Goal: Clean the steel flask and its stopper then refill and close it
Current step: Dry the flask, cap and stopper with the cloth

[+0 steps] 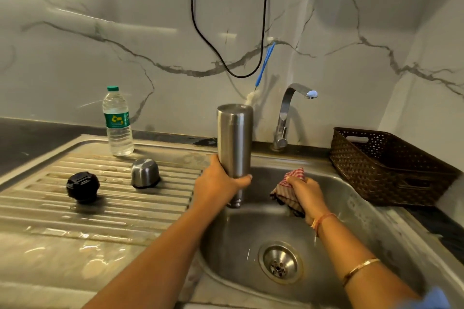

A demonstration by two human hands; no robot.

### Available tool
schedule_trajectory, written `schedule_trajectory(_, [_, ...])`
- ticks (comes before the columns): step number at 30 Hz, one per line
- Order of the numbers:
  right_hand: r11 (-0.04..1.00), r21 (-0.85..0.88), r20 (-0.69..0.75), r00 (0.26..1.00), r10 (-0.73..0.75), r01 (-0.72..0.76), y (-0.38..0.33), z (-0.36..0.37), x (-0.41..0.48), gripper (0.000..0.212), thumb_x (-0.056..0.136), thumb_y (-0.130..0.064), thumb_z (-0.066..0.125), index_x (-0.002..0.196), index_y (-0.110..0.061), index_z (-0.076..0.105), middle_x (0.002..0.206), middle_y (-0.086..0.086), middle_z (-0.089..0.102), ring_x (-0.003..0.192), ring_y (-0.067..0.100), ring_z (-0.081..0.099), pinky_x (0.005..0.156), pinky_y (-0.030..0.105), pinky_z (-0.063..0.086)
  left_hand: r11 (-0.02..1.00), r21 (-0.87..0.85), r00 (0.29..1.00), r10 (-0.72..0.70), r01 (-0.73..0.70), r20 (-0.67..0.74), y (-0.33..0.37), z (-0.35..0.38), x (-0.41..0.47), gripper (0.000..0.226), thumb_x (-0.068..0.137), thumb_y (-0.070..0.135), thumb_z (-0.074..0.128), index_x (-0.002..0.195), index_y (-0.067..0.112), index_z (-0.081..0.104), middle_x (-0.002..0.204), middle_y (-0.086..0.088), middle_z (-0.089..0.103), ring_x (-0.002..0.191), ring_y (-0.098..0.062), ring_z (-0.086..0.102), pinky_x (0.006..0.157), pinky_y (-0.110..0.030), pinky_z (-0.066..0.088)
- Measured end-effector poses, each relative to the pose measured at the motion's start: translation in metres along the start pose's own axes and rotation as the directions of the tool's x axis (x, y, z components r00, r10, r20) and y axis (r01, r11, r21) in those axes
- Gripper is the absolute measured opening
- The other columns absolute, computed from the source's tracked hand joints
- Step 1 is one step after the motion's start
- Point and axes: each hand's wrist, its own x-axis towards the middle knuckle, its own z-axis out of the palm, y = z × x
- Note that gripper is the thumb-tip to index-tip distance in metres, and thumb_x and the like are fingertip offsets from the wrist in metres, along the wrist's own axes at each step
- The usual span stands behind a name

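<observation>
Both hands full: your left hand (221, 183) grips the inverted cylindrical steel flask (234, 140), your right hand (305, 192) a red-checked cloth (288, 189). Round black stopper (82, 186) lies at nine o'clock; refilling, closing seemingly remain.

Nothing legible: the green label (116, 120) on the clear plastic water bottle (120, 142), left of the left hand (218, 184), is blurred.

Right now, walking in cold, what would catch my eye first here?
The steel flask, held upside down over the sink by the left hand. Beside it the right hand grips a red-checked cloth; the black stopper and steel cap sit on the drainboard at left.
</observation>
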Motion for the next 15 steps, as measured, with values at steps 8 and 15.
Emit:
schedule_trajectory(8, [1.000, -0.016, 0.002, 1.000, 0.013, -0.013, 0.000, 0.003, 0.001, 0.029, 0.084, -0.039, 0.058, 0.099, -0.015, 0.066, 0.092, 0.009, 0.071, 0.087, 0.030, 0.067, 0.088, 0.048, 0.053, 0.995, 0.078, 0.994, -0.055, 0.062, -0.095, -0.016, -0.071, 0.049, 0.074, 0.075, 0.042, 0.076, 0.128, 0.012, 0.034, 0.125, -0.012, 0.058, 0.110, -0.032, 0.059, 0.089, -0.043, 0.048])
schedule_trajectory(15, [1.000, 0.000, -0.002, 1.000, -0.002, 0.002, 0.001, 0.006, -0.003, 0.021, 0.088, -0.035, 0.057, 0.096, -0.016, 0.063, 0.092, 0.010, 0.069, 0.087, 0.030, 0.066, 0.087, 0.049, 0.053, 0.993, 0.109, 0.997, -0.035, 0.042, -0.064, -0.039, -0.087, 0.069, 0.075, 0.071, 0.036, 0.081, 0.125, 0.009, 0.038, 0.122, -0.014, 0.057, 0.110, -0.031, 0.057, 0.087, -0.042, 0.047])
